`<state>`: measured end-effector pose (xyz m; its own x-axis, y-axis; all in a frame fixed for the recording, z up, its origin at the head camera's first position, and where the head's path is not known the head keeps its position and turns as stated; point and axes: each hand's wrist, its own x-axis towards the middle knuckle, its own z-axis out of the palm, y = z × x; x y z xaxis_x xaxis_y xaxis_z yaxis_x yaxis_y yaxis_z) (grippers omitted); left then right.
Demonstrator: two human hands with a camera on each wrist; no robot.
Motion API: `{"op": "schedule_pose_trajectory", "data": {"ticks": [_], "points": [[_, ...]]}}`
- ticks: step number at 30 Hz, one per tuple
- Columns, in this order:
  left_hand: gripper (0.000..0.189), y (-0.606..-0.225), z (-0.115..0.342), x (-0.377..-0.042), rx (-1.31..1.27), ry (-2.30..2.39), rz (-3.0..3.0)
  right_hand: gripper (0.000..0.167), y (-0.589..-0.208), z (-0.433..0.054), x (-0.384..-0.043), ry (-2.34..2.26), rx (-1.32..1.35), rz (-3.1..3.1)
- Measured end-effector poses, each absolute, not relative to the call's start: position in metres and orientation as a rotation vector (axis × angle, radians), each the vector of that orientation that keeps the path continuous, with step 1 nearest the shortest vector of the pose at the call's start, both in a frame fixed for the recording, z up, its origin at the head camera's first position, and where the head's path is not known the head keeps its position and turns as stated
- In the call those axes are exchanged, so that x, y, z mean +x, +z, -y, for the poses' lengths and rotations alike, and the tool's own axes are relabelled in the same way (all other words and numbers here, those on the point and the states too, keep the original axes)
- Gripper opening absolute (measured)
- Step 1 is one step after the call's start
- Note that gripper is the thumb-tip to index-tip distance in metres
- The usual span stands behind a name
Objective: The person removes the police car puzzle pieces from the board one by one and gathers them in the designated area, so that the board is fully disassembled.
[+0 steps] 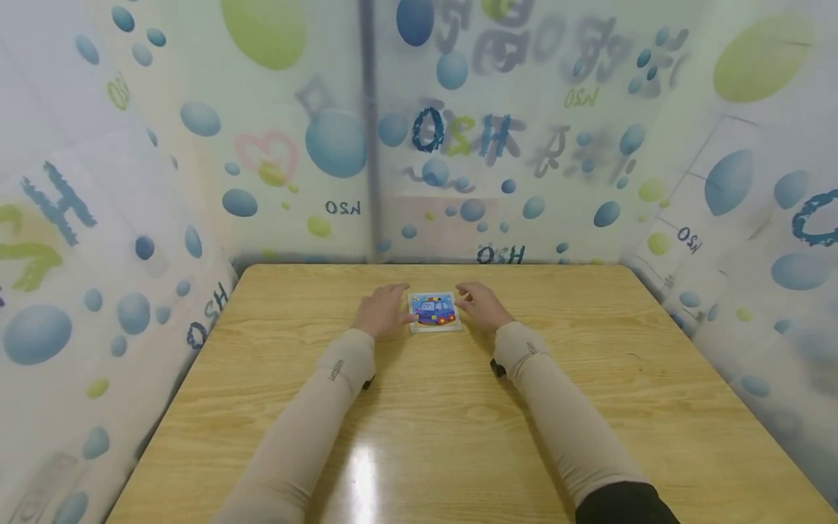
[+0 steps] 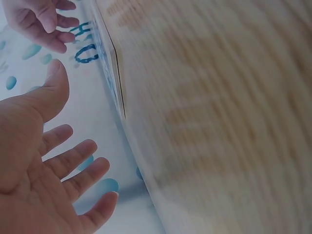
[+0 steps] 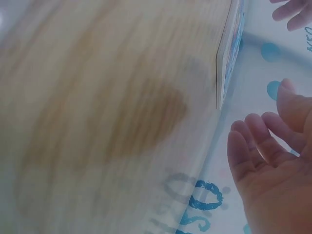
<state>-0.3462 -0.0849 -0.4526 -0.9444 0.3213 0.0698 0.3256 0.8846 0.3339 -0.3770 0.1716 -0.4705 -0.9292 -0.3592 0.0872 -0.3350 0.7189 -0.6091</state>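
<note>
A thin square picture board [image 1: 435,313] with a pale border and a blue cartoon car lies flat on the wooden table. My left hand [image 1: 382,311] hovers at its left side, with the thumb overlapping the edge in the head view. On the opposite side my right hand [image 1: 484,304] is held just off the board's right edge. Seen from the left wrist, the left hand [image 2: 58,165] has its fingers spread and holds nothing. The right hand [image 3: 278,156] shows loosely bent, unfilled fingers in the right wrist view, with the board's edge [image 3: 225,63] beyond it.
The wooden table [image 1: 419,422] stretches out on all sides of the board. Behind it and at both sides hang pale curtains [image 1: 445,218] printed with blue and green drops and lettering. The table's far edge runs a short way behind the board.
</note>
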Motion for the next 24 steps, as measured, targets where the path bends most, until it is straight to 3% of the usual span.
{"op": "schedule_pose_trajectory", "data": {"ticks": [24], "points": [[0.085,-0.460,0.075,-0.368,-0.520,-0.533,3.150,0.050,-0.468,-0.148,-0.387,-0.876,-0.420,-2.800]]}}
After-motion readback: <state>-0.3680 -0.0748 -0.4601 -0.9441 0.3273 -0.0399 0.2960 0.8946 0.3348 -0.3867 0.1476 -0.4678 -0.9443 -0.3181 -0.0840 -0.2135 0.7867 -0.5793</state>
